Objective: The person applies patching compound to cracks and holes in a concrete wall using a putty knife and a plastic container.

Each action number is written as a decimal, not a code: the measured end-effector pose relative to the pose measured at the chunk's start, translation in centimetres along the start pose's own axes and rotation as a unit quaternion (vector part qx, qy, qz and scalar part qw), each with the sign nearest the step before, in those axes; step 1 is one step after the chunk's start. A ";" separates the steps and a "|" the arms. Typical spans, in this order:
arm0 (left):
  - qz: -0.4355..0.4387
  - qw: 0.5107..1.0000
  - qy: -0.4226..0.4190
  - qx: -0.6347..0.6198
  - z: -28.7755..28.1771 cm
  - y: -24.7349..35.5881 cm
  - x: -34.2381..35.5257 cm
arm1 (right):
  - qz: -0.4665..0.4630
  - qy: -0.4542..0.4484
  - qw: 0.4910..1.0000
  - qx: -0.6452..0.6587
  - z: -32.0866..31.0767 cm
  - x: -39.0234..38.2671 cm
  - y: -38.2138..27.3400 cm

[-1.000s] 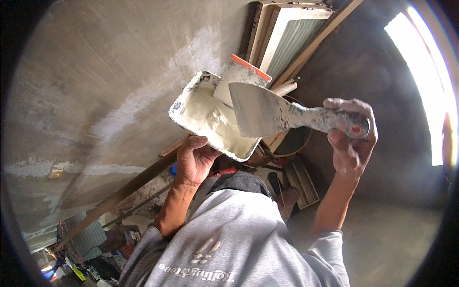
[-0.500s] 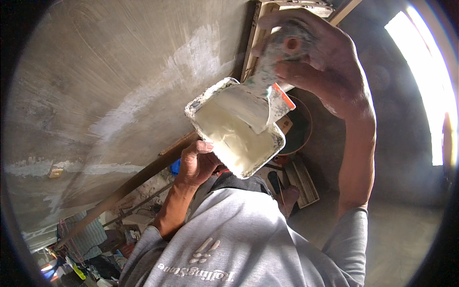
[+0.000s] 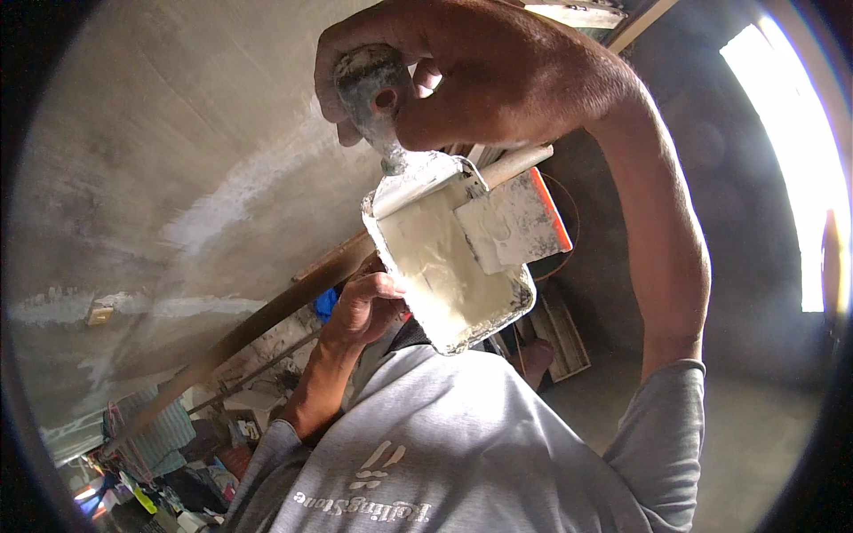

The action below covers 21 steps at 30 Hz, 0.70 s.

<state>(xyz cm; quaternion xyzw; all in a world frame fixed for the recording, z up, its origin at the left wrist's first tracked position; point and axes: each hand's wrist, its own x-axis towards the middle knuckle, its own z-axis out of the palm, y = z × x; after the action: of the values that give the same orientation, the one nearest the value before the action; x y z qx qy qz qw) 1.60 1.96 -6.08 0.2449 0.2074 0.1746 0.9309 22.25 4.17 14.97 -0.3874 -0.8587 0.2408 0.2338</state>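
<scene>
My left hand (image 3: pixel 362 306) grips the left side of a rectangular white tub (image 3: pixel 490 336) at chest height, thumb by the rim. Pale cream paste (image 3: pixel 444 289) lies in it, and its rim is crusted. Above the tub my right hand (image 3: pixel 506 75) is closed round the smeared grey handle of a putty knife (image 3: pixel 369 89), which has a hole near its end. The wide blade is at the tub's far-left rim; I cannot tell whether it touches. A second flat scraper (image 3: pixel 524 218), paste-spotted with an orange edge, leans across the tub's right rim.
A grey plastered wall (image 3: pixel 178 133) with whitish patches fills the left. A long wooden pole (image 3: pixel 240 342) slants below it. Cloths and clutter (image 3: pixel 187 462) lie at the lower left. A bright window (image 3: pixel 777 160) is at the right, with a wooden piece (image 3: pixel 562 329) beyond the tub.
My right hand has moved left with the putty knife, bringing its blade from over the paste to the far-left rim. The tub has shifted slightly nearer and right, and the second scraper shows more fully.
</scene>
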 end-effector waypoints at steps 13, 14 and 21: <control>-0.011 0.982 -0.114 -0.149 -1.9 0.0 0.4 | 0.032 0.087 0.985 0.148 1.8 2.1 6.7; -0.006 0.982 -0.110 -0.151 -1.4 0.2 0.4 | 0.049 0.085 0.985 0.145 1.8 2.3 6.5; -0.004 0.996 -0.023 -0.084 0.7 1.2 0.7 | 0.011 0.100 0.954 0.281 2.7 2.5 8.9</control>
<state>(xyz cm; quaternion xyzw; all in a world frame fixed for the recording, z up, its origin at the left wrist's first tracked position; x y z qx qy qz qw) 2.25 2.97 -5.11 0.1691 0.1715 0.1823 0.9533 24.13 10.69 8.10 -0.3374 -0.7239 0.4353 0.4155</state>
